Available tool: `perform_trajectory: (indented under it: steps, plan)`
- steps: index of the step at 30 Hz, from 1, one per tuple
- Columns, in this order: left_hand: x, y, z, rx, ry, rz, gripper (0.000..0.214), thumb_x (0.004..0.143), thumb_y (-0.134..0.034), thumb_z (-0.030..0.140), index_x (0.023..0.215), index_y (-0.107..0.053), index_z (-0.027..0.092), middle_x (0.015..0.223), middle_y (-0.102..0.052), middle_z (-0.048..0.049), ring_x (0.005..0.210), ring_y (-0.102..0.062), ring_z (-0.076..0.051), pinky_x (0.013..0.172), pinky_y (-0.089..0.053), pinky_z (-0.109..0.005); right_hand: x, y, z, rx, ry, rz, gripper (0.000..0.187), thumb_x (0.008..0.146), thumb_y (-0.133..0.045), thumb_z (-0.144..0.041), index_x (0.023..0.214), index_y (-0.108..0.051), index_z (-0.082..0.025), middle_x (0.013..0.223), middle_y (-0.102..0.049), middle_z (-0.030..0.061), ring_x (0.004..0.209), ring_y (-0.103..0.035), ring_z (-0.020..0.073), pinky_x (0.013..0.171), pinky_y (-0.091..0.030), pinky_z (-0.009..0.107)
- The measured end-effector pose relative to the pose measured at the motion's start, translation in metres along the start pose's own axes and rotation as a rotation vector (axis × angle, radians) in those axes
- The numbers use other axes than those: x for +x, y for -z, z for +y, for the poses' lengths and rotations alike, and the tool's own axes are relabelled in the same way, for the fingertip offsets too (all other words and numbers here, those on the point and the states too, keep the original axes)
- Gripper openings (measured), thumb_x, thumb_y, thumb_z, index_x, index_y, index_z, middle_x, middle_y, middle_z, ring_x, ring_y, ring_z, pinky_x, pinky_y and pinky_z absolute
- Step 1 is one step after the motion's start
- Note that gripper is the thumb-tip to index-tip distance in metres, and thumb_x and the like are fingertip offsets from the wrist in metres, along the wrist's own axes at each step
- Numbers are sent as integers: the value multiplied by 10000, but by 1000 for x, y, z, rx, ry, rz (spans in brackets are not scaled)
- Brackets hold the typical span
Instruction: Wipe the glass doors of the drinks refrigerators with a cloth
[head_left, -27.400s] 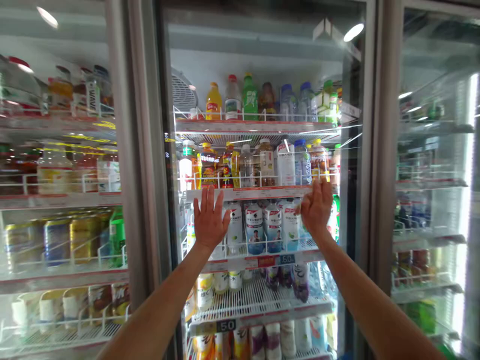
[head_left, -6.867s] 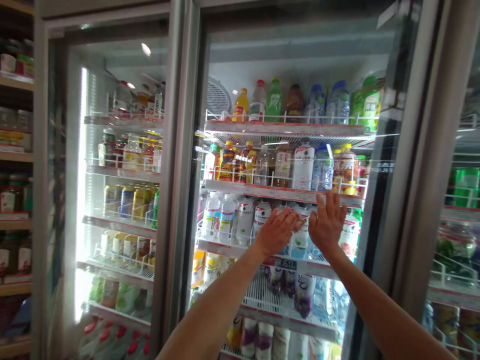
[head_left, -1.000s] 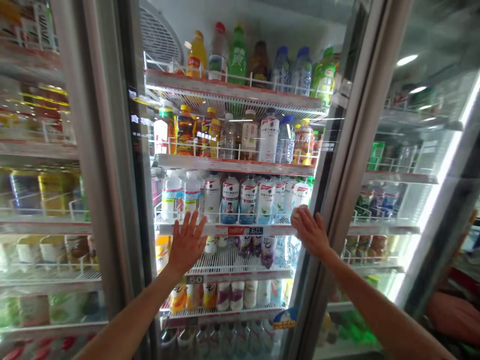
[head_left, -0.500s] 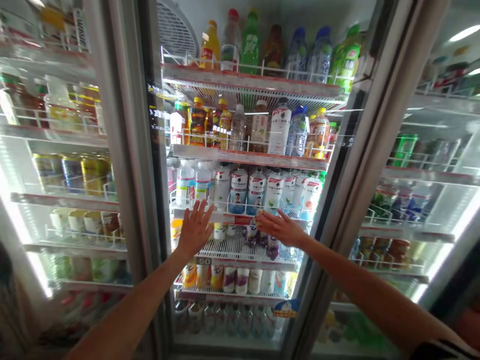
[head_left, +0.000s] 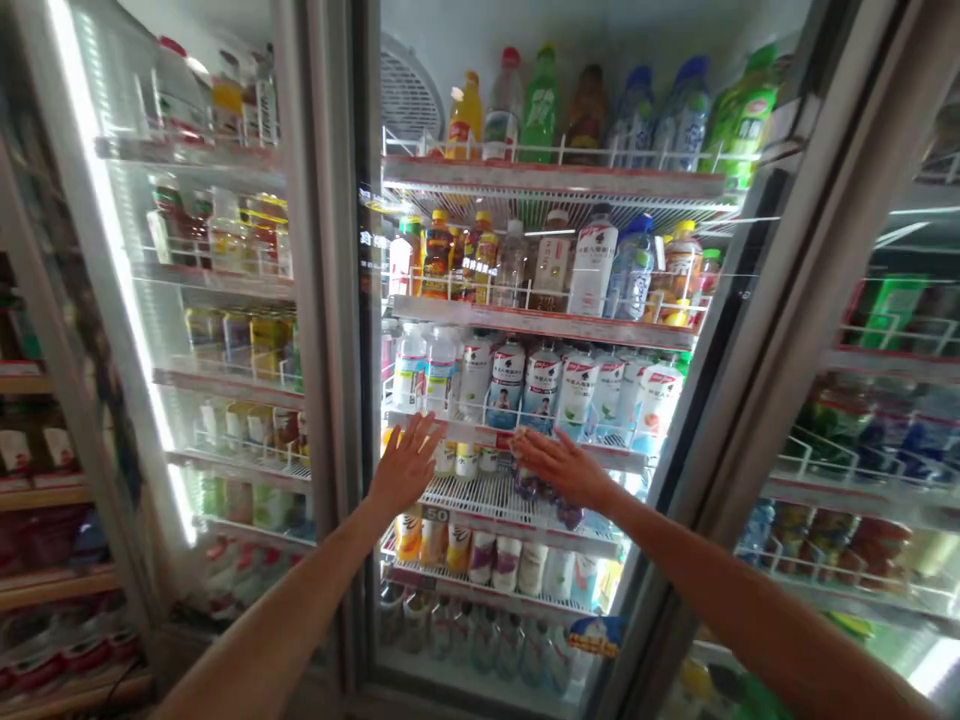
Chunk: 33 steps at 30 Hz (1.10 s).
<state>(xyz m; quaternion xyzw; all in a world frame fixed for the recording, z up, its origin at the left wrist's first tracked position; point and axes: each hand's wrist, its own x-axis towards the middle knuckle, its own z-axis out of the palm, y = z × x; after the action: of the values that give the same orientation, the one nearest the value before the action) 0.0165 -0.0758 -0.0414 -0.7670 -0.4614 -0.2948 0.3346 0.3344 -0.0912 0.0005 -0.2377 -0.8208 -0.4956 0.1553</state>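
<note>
I face a glass-door drinks fridge (head_left: 341,330). My left hand (head_left: 405,468) is open, fingers spread, flat against the glass of the middle door at the level of the third shelf. My right hand (head_left: 561,466) lies on the same glass just to the right. Its fingers are pressed together and point left, and whatever is under them is hidden. Behind the glass above both hands stands a row of white-labelled bottles (head_left: 541,385). Small yoghurt-type bottles (head_left: 495,560) fill the shelf below.
The top shelves hold orange, green and blue bottles (head_left: 540,105). The left door (head_left: 225,330) shows cans and bottles beside a bright light strip. A slanted door frame (head_left: 757,350) runs down the right. Wooden shelves (head_left: 45,495) stand at far left.
My view has swung left and down. The right hand slid left across the glass from the door's right edge toward the left hand, which stayed on the glass.
</note>
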Motion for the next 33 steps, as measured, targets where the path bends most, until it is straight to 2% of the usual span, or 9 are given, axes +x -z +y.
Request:
perform_trajectory:
  steps: [3,5,11,13,19,21,27,30,33]
  plan:
    - [0,5,-5,29,79,-21,539,816,-398,186,1355,-395,169,1461,-288,-117,1357,-262,-270,1069,-277,-480,38,18,54,-46,-336,80,572,805,-470,-127,1358,-374,-239,1490,-270,45,1406,-110,217,1137,-46,522]
    - [2,9,-7,48,128,-35,537,813,-388,188,1348,-404,148,1466,-266,-130,1360,-252,-274,1069,-279,-486,53,18,63,-33,-444,134,573,807,-476,-138,1363,-370,-226,1490,-263,67,1408,-86,241,1128,-60,539]
    - [-2,17,-7,57,124,-74,551,805,-385,179,1353,-394,138,1470,-259,-120,1359,-260,-261,1079,-268,-475,15,-25,-38,137,-7,34,508,790,-494,-141,1293,-466,-202,1449,-356,52,1383,-206,222,1134,-170,472]
    - [-3,19,-14,57,119,-64,549,799,-384,169,1347,-403,138,1465,-274,-119,1354,-273,-259,1078,-269,-471,18,-24,-38,142,87,34,489,791,-491,-136,1274,-483,-215,1442,-372,33,1373,-235,199,1137,-183,443]
    - [-2,18,-58,50,138,-2,543,817,-377,199,1355,-381,128,1462,-286,-125,1349,-287,-258,1072,-273,-478,107,7,45,12,-494,144,641,809,-455,-119,1410,-275,-248,1511,-204,58,1409,-74,249,1125,-46,559]
    - [-7,15,-70,38,111,-9,539,821,-373,202,1354,-383,118,1460,-290,-127,1351,-282,-258,1081,-260,-475,119,-2,25,41,-474,117,638,814,-453,-132,1414,-269,-245,1512,-199,56,1410,-63,252,1127,-60,555]
    - [-30,1,-79,21,48,-47,535,805,-379,180,1335,-408,113,1455,-299,-132,1344,-298,-257,1076,-275,-465,103,-50,-99,140,16,-32,450,831,-447,-140,1276,-473,-207,1449,-359,32,1352,-283,197,1113,-233,441]
    - [-25,1,-79,19,14,-17,532,816,-384,182,1342,-391,110,1455,-302,-130,1346,-294,-252,1075,-279,-454,132,-44,-79,91,-10,6,460,850,-425,-136,1303,-440,-214,1449,-360,24,1358,-268,188,1125,-197,448]
    - [-15,3,-79,2,25,45,543,827,-394,195,1359,-351,90,1456,-302,-136,1359,-264,-246,1087,-264,-439,175,-33,-45,39,-309,89,520,857,-419,-147,1371,-350,-197,1474,-304,73,1391,-173,241,1122,-107,531]
